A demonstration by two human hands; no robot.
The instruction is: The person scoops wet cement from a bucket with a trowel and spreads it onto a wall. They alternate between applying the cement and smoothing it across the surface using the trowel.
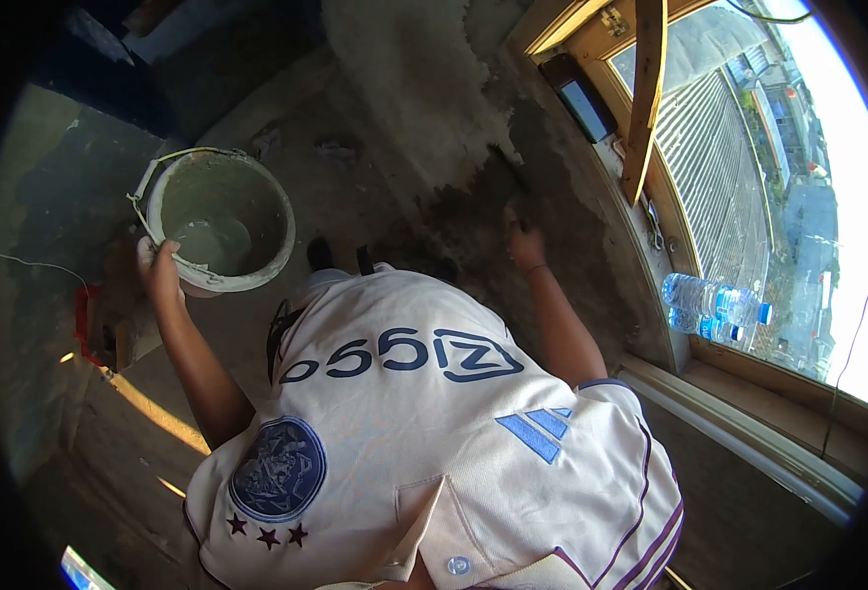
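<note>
At the left, my left hand [161, 270] grips the near rim of a grey bucket [284, 202], fingers wrapped over its edge. The bucket is tilted, with grey-green liquid or paste low inside. A wire handle [144, 177] rests at its left side. My right hand [523, 239] is held out toward the wall [552, 187], over a dark, wet-looking patch. It is dim and blurred, and its fingers and anything in them cannot be made out. Lighter grey material [414, 79] covers the wall above the dark patch.
A wooden window frame [680, 221] runs along the right, with a phone-like device [581, 100] and scissors [654, 228] on its sill. Two water bottles [714, 305] lie by the window. A red object [84, 320] sits at the left, near a wooden strip [158, 411].
</note>
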